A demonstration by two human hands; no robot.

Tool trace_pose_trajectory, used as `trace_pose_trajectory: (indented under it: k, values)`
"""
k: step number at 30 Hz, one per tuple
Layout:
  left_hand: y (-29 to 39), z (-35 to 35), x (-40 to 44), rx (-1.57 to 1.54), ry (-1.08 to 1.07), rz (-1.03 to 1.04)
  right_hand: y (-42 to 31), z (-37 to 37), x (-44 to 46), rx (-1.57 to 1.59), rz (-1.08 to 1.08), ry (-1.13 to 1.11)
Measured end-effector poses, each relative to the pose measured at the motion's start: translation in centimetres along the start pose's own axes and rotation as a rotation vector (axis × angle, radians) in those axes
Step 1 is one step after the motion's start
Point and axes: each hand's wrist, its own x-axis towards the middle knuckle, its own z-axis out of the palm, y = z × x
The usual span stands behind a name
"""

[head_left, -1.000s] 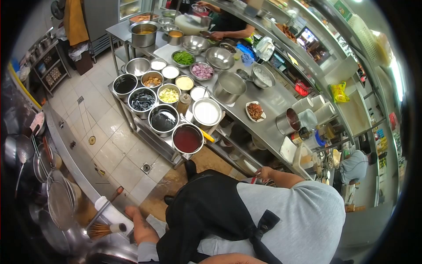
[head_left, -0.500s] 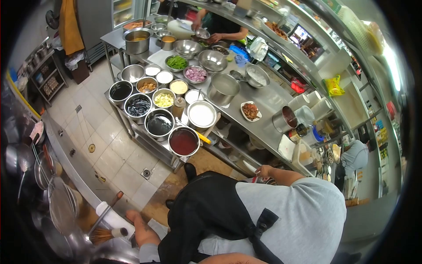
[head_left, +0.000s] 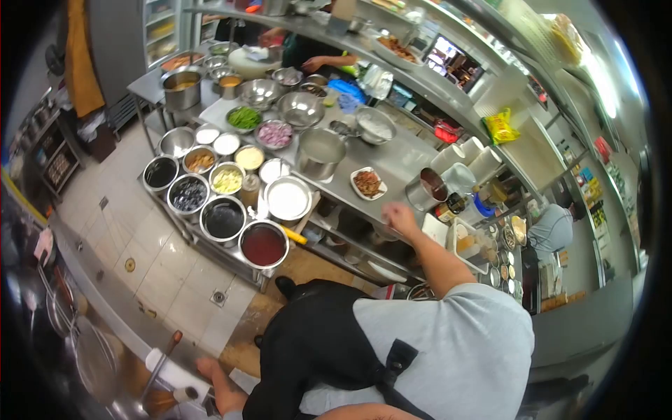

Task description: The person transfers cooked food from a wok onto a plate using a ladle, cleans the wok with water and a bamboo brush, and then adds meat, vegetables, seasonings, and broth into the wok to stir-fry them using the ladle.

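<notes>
My right hand [head_left: 400, 218] is raised over the steel counter's front edge, near the dish of brown food pieces [head_left: 367, 183] and a pot of dark red sauce [head_left: 427, 187]. Motion blurs its fingers, and no held object can be made out. Low at the left, my left hand [head_left: 208, 367] is at the stove-side ledge, beside a white cloth [head_left: 175, 372]; its fingers are unclear. Between my hands, further ahead, stand a pot of dark red liquid [head_left: 264, 245], a pot of black liquid [head_left: 222, 218] and a container of white contents [head_left: 288, 199].
Bowls of green pieces [head_left: 243, 118] and purple-pink pieces [head_left: 274, 134] stand further back. Another person's hand [head_left: 313, 64] is across the counter. White cups [head_left: 448, 159] stand at the right. Strainers [head_left: 94, 358] and a wooden-handled tool [head_left: 172, 343] lie at lower left.
My right hand has risen from the lower shelf, beside something red, to above the counter's edge. My left hand stays beside the cloth. The view has shifted, moving the counter leftward in the picture.
</notes>
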Motion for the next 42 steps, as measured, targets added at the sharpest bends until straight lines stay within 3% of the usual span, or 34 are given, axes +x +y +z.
trace_pose_trajectory:
  k: [2, 3, 4, 5, 7, 9, 10, 12, 15, 18, 23, 26, 30, 31, 34, 37, 39, 41, 42]
  values:
    - [2.6, -0.9, -4.9, -0.01, 0.031, 0.064, -6.1, -4.2, 7.7, 0.19, -0.147, 0.344]
    - [4.2, -0.9, -7.1, -0.1, 0.256, 0.191, -9.1, -6.8, 11.3, 0.432, -0.176, 0.433]
    - [5.7, -1.2, -8.8, -0.192, 0.484, 0.312, -13.9, -9.5, 13.3, 0.453, -0.241, 0.549]
    - [7.4, -1.9, -9.8, -0.201, 0.501, 0.316, -16.4, -12.2, 16.3, 0.514, -0.352, 0.594]
    - [11.6, -6.1, -12.7, -0.658, 0.107, 0.481, -18.2, -17.3, 24.8, 0.407, -0.402, 0.72]
    - [16.4, -11.4, -16.0, -0.844, 0.091, 0.508, -20.7, -21.6, 31.4, 0.442, -0.103, 0.63]
    - [18.4, -13.6, -17.1, -0.91, 0.096, 0.539, -21.9, -22.9, 33.7, 0.456, -0.112, 0.621]
    - [22.2, -17.5, -18.7, -0.977, 0.116, 0.562, -23.4, -24.5, 37.3, 0.852, 0.08, 0.254]
    - [28.0, -23.1, -20.4, -1.1, 0.215, 0.668, -23.8, -24.3, 41.2, 0.963, 0.177, 0.106]
    - [33.9, -27.5, -23.6, -1.233, 0.281, 0.717, -24.5, -24.0, 40.1, 0.938, 0.137, 0.023]
    - [43.4, -32.7, -29.3, -1.37, 0.108, 0.878, -23.6, -23.9, 42.6, 0.833, 0.109, -0.066]
    - [48.3, -34.6, -32.1, -1.362, 0.055, 1.016, -24.1, -23.8, 42.6, 0.82, 0.115, 0.041]
    - [53.0, -38.6, -35.6, -1.364, -0.097, 1.21, -25.8, -23.8, 38.0, 0.593, -0.049, -0.099]
    - [53.7, -39.8, -36.3, -1.378, -0.078, 1.18, -26.7, -23.2, 36.4, 0.521, -0.115, -0.161]
    - [55.1, -42.8, -36.6, -1.5, -0.422, 1.182, -29.3, -18.9, 32.4, 0.454, -0.213, -0.408]
    - [54.0, -43.9, -34.7, -1.729, -0.633, 1.049, -32.9, -10.0, 26.9, 0.486, -0.341, -0.688]
    - [49.8, -43.5, -32.5, -1.841, -0.676, 0.996, -34.7, -2.3, 24.0, 0.431, -0.423, -0.911]
    - [43.4, -42.3, -31.8, -2.046, -0.506, 0.906, -37.1, 6.2, 19.8, 0.418, -0.492, -1.229]
    - [40.0, -41.2, -31.7, -2.137, -0.297, 0.801, -38.7, 10.2, 16.6, 0.397, -0.526, -1.344]
